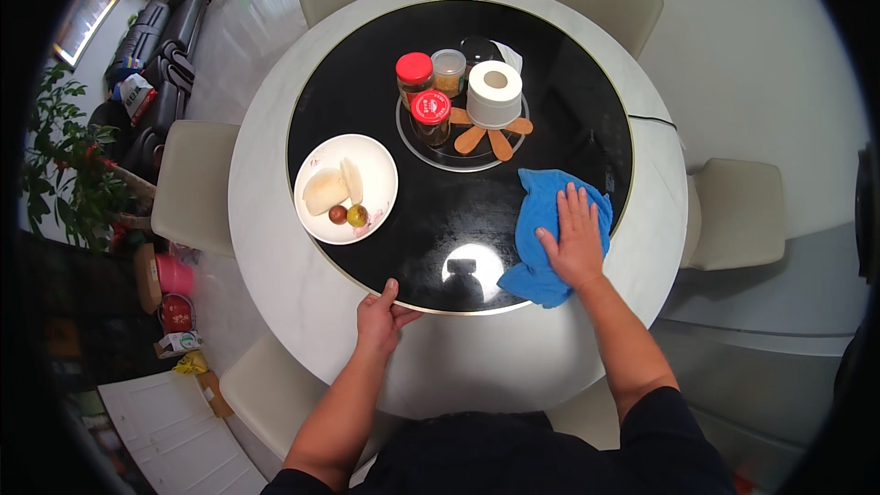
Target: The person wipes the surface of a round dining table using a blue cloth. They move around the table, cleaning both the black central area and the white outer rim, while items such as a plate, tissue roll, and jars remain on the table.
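My right hand [575, 239] lies flat on a blue cloth [533, 220], palm down with the thumb spread. The cloth is spread over the right side of a round black glass turntable [419, 247], and its lower end reaches over the rim. At the turntable's near edge, my left hand [382, 320] holds the rim, thumb on top and fingers underneath. Up and to the left of that hand sits a white plate [313, 223] with pale bread-like pieces [326, 191] and two small round fruits [347, 215].
In the turntable's middle, a round tray [454, 166] carries red-lidded jars [432, 110], a clear-lidded jar [449, 72], a toilet paper roll [494, 96] and a brown petal-shaped mat [500, 144]. Around the white round table [268, 151] stand several beige chairs [196, 185]. A black cable [653, 119] crosses its right edge.
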`<action>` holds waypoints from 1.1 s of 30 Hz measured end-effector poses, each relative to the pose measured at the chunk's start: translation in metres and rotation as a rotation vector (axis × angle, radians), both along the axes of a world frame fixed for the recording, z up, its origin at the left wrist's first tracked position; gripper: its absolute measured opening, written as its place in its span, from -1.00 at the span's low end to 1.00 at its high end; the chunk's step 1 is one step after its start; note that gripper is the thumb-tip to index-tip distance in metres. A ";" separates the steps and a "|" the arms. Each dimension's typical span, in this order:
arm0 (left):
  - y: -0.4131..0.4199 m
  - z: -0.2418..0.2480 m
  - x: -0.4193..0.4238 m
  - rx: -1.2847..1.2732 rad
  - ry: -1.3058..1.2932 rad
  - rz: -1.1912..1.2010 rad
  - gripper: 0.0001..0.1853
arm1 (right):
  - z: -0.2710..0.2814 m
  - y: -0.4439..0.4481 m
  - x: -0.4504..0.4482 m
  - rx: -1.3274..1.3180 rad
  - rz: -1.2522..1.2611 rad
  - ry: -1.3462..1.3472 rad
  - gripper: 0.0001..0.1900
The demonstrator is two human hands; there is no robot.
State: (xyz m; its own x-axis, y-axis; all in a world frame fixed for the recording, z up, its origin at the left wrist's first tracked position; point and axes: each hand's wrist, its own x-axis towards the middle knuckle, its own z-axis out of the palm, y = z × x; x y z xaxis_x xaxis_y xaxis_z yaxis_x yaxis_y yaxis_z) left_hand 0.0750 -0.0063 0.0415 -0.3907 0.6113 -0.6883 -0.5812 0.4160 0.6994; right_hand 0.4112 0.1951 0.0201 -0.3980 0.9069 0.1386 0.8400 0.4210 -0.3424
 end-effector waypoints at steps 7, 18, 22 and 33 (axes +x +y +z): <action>-0.006 -0.014 0.033 -0.009 -0.132 0.040 -0.58 | 0.000 -0.100 -0.139 -0.042 0.512 0.225 -0.18; 0.001 -0.013 0.006 -0.075 0.034 0.092 -0.42 | -0.001 -0.023 -0.027 0.017 0.428 0.045 -0.20; 0.006 -0.010 -0.019 -0.081 0.109 0.032 -0.46 | 0.001 0.008 0.018 0.000 0.198 -0.010 -0.17; 0.002 -0.016 0.013 -0.053 0.062 -0.001 -0.52 | -0.012 -0.059 -0.140 0.041 0.443 0.247 -0.21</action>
